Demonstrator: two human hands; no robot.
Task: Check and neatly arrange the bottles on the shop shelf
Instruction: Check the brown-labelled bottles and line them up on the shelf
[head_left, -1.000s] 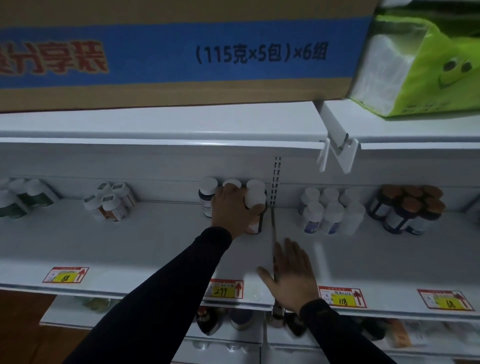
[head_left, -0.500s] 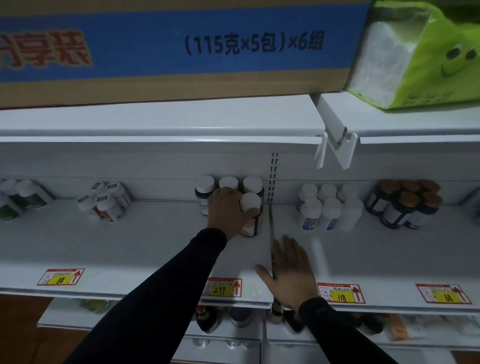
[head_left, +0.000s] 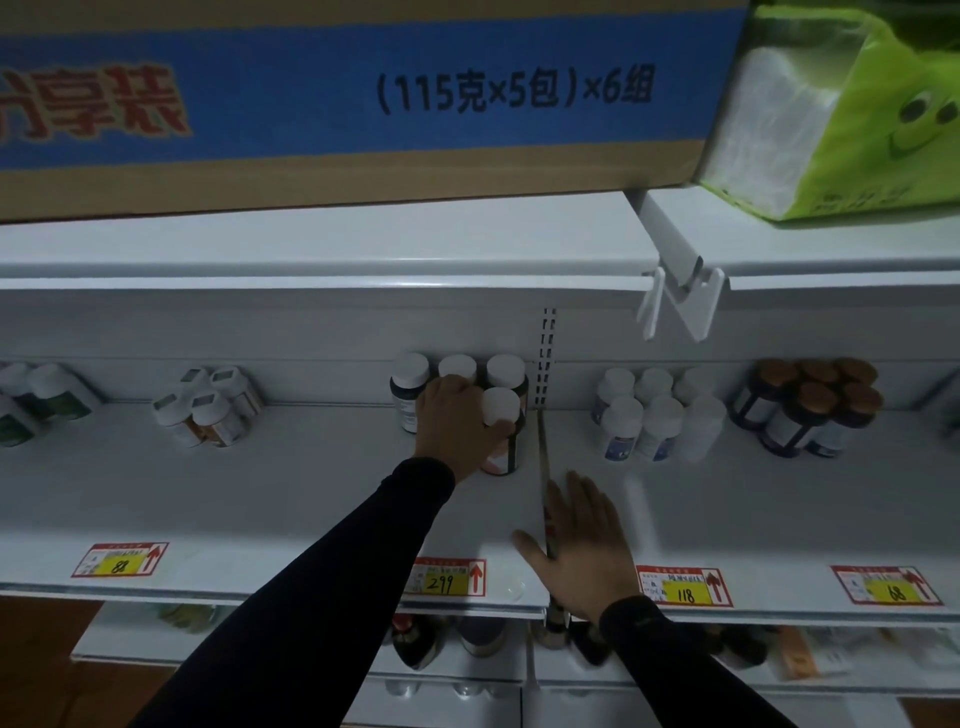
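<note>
The left hand (head_left: 457, 426) is wrapping its fingers around the upright white-capped bottle (head_left: 501, 428) just right of it, far back on the shelf (head_left: 260, 499), while the right hand (head_left: 576, 540) is resting flat, fingers spread, nearer.

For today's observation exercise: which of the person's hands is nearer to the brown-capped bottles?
Right. The right hand lies flat at the shelf's front edge, well left of the brown-capped bottles; the left hand is farther left, on a white-capped bottle.
</note>
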